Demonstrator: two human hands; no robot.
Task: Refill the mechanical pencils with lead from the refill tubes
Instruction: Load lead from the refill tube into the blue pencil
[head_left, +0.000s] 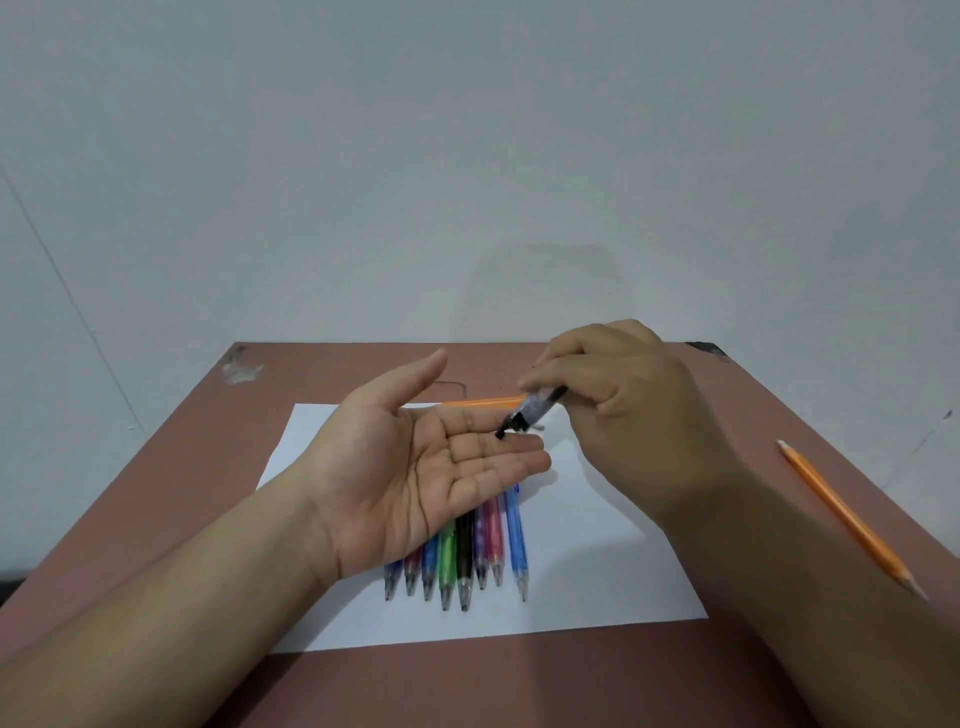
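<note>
Right hand (618, 410) pinches refill tube (537, 408) tilted mouth-down over flat, open left hand (415, 457), above the pencils (457, 561) on the paper (597, 571); tube looks light, slick; leads likely brittle, so grip mid-barrel, tap gently.

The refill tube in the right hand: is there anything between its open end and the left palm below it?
Nothing visible. The right hand holds the refill tube tilted down, its dark end just above the fingers of the open left hand. The mechanical pencils lie lower, on the paper.
</note>
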